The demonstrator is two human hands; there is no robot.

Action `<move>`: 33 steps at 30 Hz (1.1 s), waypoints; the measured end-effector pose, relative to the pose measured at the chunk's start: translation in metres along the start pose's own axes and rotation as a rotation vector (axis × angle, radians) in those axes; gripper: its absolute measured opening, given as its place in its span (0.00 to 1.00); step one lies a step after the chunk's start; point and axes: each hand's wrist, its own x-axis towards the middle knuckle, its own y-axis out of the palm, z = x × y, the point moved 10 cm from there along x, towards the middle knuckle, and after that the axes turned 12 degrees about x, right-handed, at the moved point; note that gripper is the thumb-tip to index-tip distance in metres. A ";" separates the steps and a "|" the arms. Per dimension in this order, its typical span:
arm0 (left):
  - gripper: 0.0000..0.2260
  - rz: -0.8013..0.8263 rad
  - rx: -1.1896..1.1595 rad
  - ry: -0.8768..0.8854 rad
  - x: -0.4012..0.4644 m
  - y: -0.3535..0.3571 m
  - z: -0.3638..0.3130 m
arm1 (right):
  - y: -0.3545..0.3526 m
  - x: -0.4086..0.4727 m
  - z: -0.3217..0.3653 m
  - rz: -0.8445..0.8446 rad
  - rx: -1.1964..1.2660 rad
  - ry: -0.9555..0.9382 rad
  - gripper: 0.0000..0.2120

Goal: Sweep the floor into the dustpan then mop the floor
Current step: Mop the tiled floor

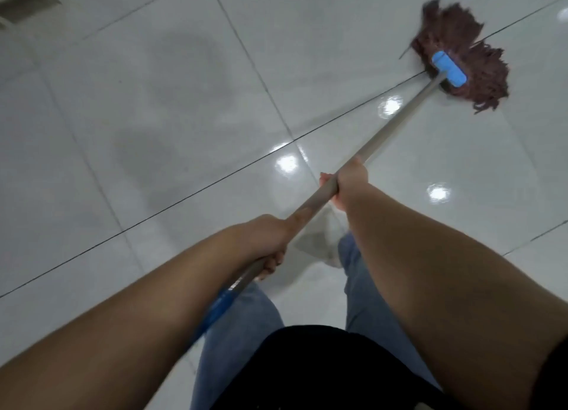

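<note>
Firmly, the right hand [350, 184] wraps its curled fingers around the long grey metal mop handle [396, 114] about midway along its length, the thumb side pointing toward the mop end. Lower down the same pole, the left hand [272, 240] grips it with fingers folded underneath and the thumb laid along the top, just above the blue plastic grip sleeve [215, 310] that covers the near end of the handle. Both bare forearms reach forward from the bottom of the view, the left one crossing from the lower left and the right one from the lower right. The handle runs diagonally up and to the right to a bright blue plastic clamp [449, 68], which holds the dark reddish-brown string mop head [461, 44]. Its strands lie spread out flat on the glossy white tiled floor [153, 102] in the upper right, straddling a dark grout line. Round ceiling lights reflect as bright spots on the tiles near the handle, and the surface there looks shiny, with duller grey patches to the left. Below the hands are blue denim trouser legs [246, 323] and the hem of a black top [307, 363]; a pale foot [319, 240] shows blurred beneath the pole.
</note>
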 end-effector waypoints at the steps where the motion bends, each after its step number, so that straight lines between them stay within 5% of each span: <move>1: 0.27 -0.022 0.031 0.006 -0.003 -0.020 0.039 | 0.017 -0.012 -0.035 0.015 0.007 0.016 0.21; 5: 0.29 -0.115 0.173 -0.078 -0.032 -0.105 0.201 | 0.097 -0.078 -0.191 0.124 0.061 0.153 0.25; 9: 0.29 -0.151 0.313 -0.214 -0.086 -0.184 0.338 | 0.169 -0.164 -0.320 0.255 0.184 0.314 0.17; 14: 0.31 -0.182 0.476 -0.293 -0.118 -0.241 0.385 | 0.211 -0.207 -0.371 0.315 0.315 0.436 0.21; 24: 0.31 -0.165 0.605 -0.170 -0.069 -0.263 0.171 | 0.199 -0.124 -0.185 0.400 0.564 0.276 0.20; 33: 0.29 0.060 0.626 -0.034 -0.003 -0.100 -0.113 | 0.015 0.000 0.059 0.165 0.650 0.104 0.24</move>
